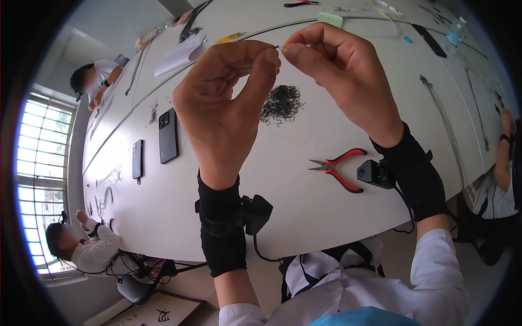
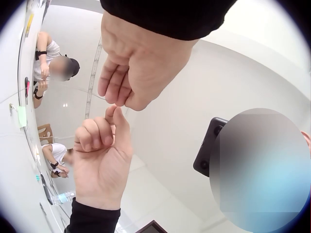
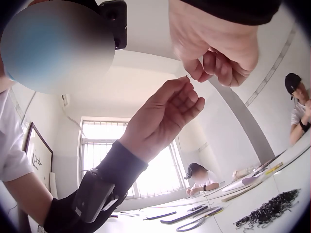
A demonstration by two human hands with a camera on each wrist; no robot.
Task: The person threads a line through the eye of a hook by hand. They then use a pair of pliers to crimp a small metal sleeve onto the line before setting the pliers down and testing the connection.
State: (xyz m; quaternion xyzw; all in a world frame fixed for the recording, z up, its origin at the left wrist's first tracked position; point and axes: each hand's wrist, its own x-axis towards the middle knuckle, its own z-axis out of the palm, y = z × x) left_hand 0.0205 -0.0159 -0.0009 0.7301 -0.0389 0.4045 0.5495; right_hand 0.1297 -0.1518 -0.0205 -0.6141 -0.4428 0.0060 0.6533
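Both hands are raised over the white table with their fingertips almost meeting. The left hand [image 1: 225, 89] pinches a tiny dark piece [image 1: 277, 47] between thumb and index finger. Opposite it, the right hand [image 1: 348, 73] pinches a very thin strand by its thumb and index finger. In the right wrist view a small dark tip [image 3: 187, 76] shows at the left hand's [image 3: 163, 114] fingertips. Below the hands lies a pile of small black curled pieces [image 1: 283, 103]. Pliers with red and black handles [image 1: 340, 169] rest on the table near the right wrist.
Two dark phones [image 1: 168, 136] lie on the left of the table [image 1: 283, 217]. Papers [image 1: 179, 56], a yellow tool [image 1: 229, 38], a green note [image 1: 330, 20] and a water bottle [image 1: 455, 33] are farther back. Other people sit around the table's edges.
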